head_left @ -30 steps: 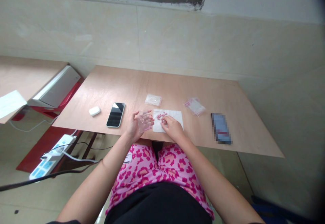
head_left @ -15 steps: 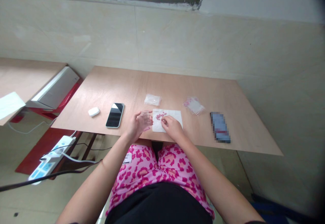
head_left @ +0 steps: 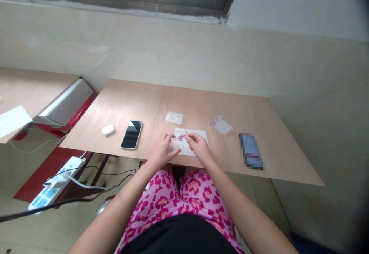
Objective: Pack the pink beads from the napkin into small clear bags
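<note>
Pink beads (head_left: 182, 136), as they look to us, sit on a white sheet (head_left: 186, 151) near the front edge of the table (head_left: 201, 100), between our two hands. Going from the left, we see a white case (head_left: 108, 130) and then a black phone (head_left: 132, 135). Next is our left hand (head_left: 163, 152). Its grip is a wide curve, thumb well away from the fingers, and a thin red line shows there, so we think it holds a clear bag (head_left: 175, 142) with its mouth spread. Behind the sheet lies a see-through pack (head_left: 174, 118). Our right hand (head_left: 198, 146) has its fingertips pinched together by the beads; we cannot tell if a bead is inside. So we seem to be picking up beads, and the next move calls for a gentle pinch and a still bag. Further right lie more bags (head_left: 221, 126) with pink marks, too small to read, and last a second phone (head_left: 251, 151), its screen all blurry squares. We can read no words anywhere.
</note>
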Available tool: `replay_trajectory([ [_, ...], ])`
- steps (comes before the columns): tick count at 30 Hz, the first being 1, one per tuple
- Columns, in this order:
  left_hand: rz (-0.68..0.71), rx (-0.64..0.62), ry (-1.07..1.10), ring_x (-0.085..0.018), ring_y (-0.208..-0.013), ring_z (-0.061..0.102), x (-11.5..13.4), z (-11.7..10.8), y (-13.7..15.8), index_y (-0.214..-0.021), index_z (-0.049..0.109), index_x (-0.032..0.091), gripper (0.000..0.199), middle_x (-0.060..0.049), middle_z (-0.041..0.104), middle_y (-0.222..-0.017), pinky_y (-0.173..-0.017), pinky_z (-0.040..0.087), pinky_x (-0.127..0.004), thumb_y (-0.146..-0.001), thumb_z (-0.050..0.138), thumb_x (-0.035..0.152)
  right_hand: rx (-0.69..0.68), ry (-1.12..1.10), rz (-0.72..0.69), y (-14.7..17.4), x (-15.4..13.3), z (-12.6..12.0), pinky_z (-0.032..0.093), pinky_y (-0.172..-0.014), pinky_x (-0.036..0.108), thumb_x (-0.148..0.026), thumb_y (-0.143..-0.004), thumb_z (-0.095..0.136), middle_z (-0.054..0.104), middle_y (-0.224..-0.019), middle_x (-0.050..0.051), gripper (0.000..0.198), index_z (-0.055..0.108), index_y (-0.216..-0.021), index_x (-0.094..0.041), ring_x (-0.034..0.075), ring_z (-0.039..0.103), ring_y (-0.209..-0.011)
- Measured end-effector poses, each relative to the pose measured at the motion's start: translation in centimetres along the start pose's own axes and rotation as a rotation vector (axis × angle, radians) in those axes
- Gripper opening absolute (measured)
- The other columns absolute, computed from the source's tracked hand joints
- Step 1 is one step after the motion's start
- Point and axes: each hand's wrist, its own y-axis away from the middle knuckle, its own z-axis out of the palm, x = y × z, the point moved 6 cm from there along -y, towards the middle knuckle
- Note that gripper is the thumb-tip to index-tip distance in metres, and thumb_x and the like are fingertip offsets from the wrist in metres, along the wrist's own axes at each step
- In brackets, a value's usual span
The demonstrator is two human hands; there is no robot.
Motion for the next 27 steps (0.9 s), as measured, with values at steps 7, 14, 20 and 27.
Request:
replay_trajectory([
  [7,0.019,0.023,0.009,-0.030,-0.103,0.058,-0.4,0.6,0.0,-0.116,0.065,0.025,0.044,-0.008,0.058,-0.108,-0.098,0.044,-0.044,-0.076,0.081,0.031,-0.185,0.127,-0.102,1.7,-2.2,2.1,0.051,-0.069,0.029,-0.044,-0.091,0.065,0.073,-0.095,0.006,0.026,0.076,-0.100,-0.021,0.018,0.063,-0.076],
  [14,0.046,0.013,-0.010,-0.029,-0.107,0.058,-0.5,0.8,0.0,-0.122,0.062,0.024,0.052,-0.008,0.059,-0.110,-0.099,0.044,-0.043,-0.074,0.082,0.027,-0.227,0.255,-0.201,1.4,-2.3,1.9,0.049,-0.068,0.028,-0.035,-0.088,0.068,0.065,-0.091,0.004,0.015,0.073,-0.085,-0.021,0.015,0.058,-0.073],
  [20,-0.202,-0.042,0.447,-0.020,-0.089,0.062,-1.8,1.6,-0.3,-0.115,0.062,0.021,0.037,-0.007,0.063,-0.107,-0.075,0.054,-0.033,-0.088,0.073,0.044,-0.132,0.165,-0.161,0.6,-1.8,0.3,0.051,-0.070,0.027,-0.042,-0.089,0.067,0.068,-0.102,0.005,0.022,0.070,-0.093,-0.021,0.018,0.063,-0.084],
  [27,-0.296,0.033,0.582,-0.020,-0.087,0.067,-2.1,0.9,-0.7,-0.091,0.066,0.018,0.029,-0.005,0.069,-0.089,-0.075,0.055,-0.030,-0.087,0.074,0.045,-0.149,-0.048,-0.063,0.8,-1.5,0.8,0.048,-0.057,0.024,-0.044,-0.084,0.073,0.066,-0.092,0.001,0.034,0.062,-0.108,-0.022,0.013,0.059,-0.068],
])
